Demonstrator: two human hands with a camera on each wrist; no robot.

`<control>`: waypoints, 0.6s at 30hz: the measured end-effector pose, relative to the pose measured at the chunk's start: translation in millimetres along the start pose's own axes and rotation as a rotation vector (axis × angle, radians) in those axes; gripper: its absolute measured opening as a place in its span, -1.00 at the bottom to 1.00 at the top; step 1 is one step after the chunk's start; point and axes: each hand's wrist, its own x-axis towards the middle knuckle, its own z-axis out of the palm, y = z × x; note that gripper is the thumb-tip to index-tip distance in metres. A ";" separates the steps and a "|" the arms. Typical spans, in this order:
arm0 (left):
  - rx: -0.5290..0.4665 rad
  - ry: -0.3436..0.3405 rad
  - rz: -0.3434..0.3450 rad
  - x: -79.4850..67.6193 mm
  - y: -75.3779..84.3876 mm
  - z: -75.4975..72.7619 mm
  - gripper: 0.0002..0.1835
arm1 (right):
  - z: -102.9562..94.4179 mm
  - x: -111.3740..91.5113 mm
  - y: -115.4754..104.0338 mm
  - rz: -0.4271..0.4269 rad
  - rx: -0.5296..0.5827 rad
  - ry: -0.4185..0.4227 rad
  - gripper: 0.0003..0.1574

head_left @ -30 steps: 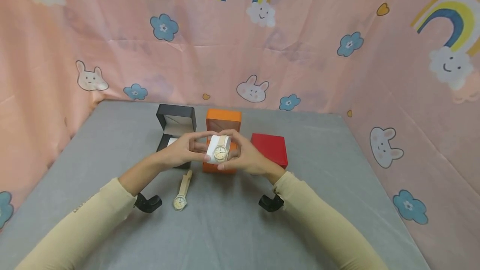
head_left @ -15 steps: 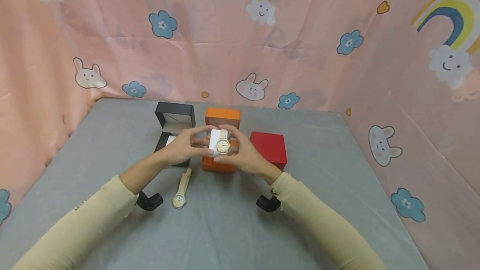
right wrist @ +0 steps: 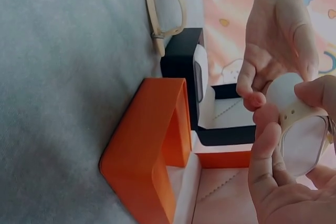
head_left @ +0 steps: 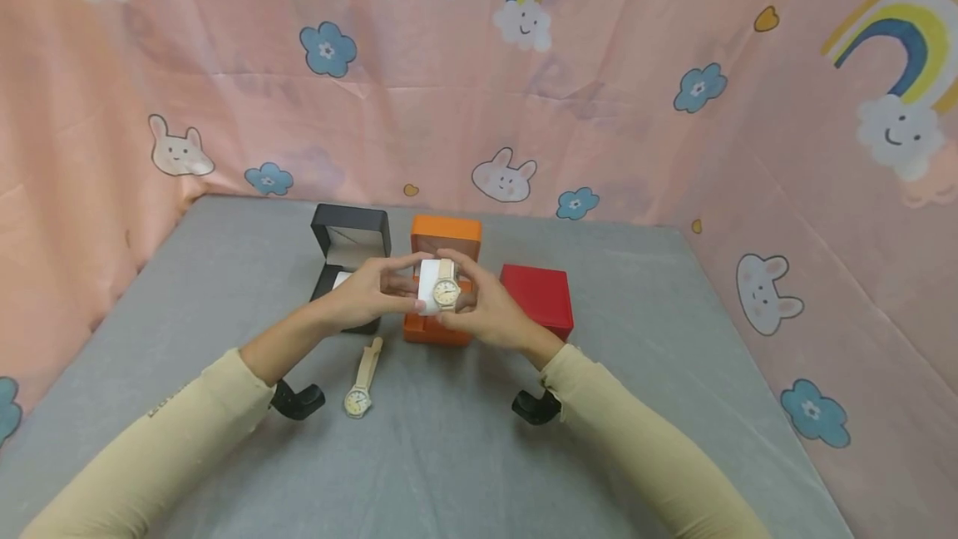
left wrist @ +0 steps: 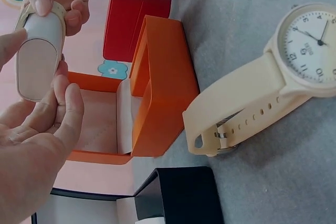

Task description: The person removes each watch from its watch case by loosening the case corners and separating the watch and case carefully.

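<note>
Both my hands hold a white watch cushion (head_left: 428,285) in the air, in front of the open orange box (head_left: 446,228). Around the cushion's right part runs a cream-strapped watch (head_left: 446,293), dial facing me. My left hand (head_left: 359,296) pinches the cushion's left end with thumb and fingertips. At the other side, my right hand (head_left: 500,313) grips the watch and cushion. The left wrist view shows the cushion's flat oval end (left wrist: 37,69) and the right thumb pressing the strap. A second cream watch (head_left: 362,381) lies on the table, its strap buckled in the left wrist view.
A black box (head_left: 352,227) stands open at the left, a white cushion (head_left: 341,279) partly visible inside. To the right sits a red box (head_left: 535,296) with its lid down. Grey cloth (head_left: 636,406) covers the table, and a pink printed curtain (head_left: 599,106) hangs behind.
Both hands have risen slightly with the cushion and watch, and the cushion has turned more upright. In the last half second they have barely moved. The watch on the table stays put.
</note>
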 end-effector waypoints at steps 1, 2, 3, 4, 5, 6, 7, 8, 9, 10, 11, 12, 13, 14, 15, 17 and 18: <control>0.000 -0.001 0.000 0.4 -0.1 0.1 -0.16 | -0.4 -0.1 0.1 0.005 -0.003 -0.002 0.05; 0.002 -0.001 -0.003 0.7 0.1 0.2 -0.16 | -0.8 -0.3 0.3 0.009 -0.003 -0.004 0.05; 0.004 -0.001 -0.007 0.9 0.3 0.4 -0.16 | -1.2 -0.2 0.5 0.014 0.000 -0.008 0.06; 0.006 0.000 -0.010 0.9 0.6 0.7 -0.15 | -1.4 -0.3 0.5 0.018 0.002 -0.012 0.06; 0.011 0.000 -0.014 1.0 0.8 1.0 -0.15 | -1.5 -0.2 0.7 0.023 0.004 -0.017 0.06; 0.017 0.001 -0.018 1.0 0.8 1.3 -0.15 | -1.6 -0.2 0.8 0.023 0.003 -0.022 0.05; 0.024 0.002 -0.020 0.8 0.8 1.5 -0.15 | -1.6 -0.2 1.2 0.027 0.004 -0.025 0.05; 0.031 0.003 -0.023 0.5 0.7 1.7 -0.15 | -1.7 -0.1 1.6 0.027 0.010 -0.030 0.05; 0.035 0.004 -0.024 0.3 0.4 1.8 -0.15 | -1.6 0.0 1.9 0.028 0.012 -0.033 0.05; 0.038 0.005 -0.024 0.0 0.1 1.8 -0.15 | -1.6 0.0 2.5 0.025 0.016 -0.036 0.05; 0.039 0.005 -0.024 -0.2 -0.2 1.8 -0.15 | -1.6 -0.1 2.8 0.021 0.023 -0.040 0.05; 0.040 0.006 -0.025 -0.4 -0.4 1.8 -0.15 | -1.6 -0.2 3.1 0.015 0.028 -0.043 0.05; 0.038 0.006 -0.026 -0.7 -0.5 1.7 -0.15 | -1.6 -0.2 3.4 0.013 0.034 -0.045 0.05; 0.034 0.005 -0.022 -0.6 -0.8 1.6 -0.15 | -1.6 -0.3 3.6 0.007 0.038 -0.047 0.05; 0.030 0.004 -0.023 -0.8 -0.7 1.5 -0.15 | -1.7 -0.4 3.8 0.003 0.040 -0.049 0.05; 0.023 -0.002 -0.025 -1.1 -0.3 1.3 -0.14 | -1.9 -0.7 3.9 -0.002 0.051 -0.054 0.04; 0.021 -0.006 -0.027 -1.3 -0.1 1.0 -0.14 | -2.1 -0.9 3.9 -0.007 0.050 -0.057 0.04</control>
